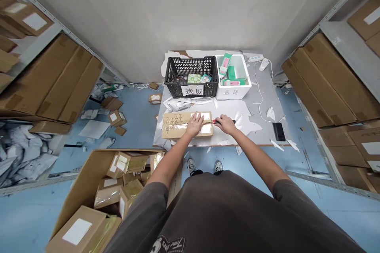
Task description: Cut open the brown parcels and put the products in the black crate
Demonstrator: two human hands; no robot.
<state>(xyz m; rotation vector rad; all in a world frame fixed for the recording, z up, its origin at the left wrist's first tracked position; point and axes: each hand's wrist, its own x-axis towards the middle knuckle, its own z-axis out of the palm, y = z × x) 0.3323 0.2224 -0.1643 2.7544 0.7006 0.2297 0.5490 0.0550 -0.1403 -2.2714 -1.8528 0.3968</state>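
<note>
A long cardboard box [175,129] with handwriting and white labels lies flat near the table's front edge. My left hand [194,125] rests on its top, fingers stretched out and pressing down. In my right hand [225,124] is a utility knife [215,121] with a red and black handle, gripped with the fingers wrapped round it. The knife points left at the box's right end, close to the seam along its top. Whether the blade is in the seam is too small to tell.
Behind the box stand a black plastic crate [190,64] and a white foam box [233,94] holding green packages. A phone [278,131] and a white cable lie at the right. A large carton [75,174] full of parcels is at my left; shelves [341,39] flank both sides.
</note>
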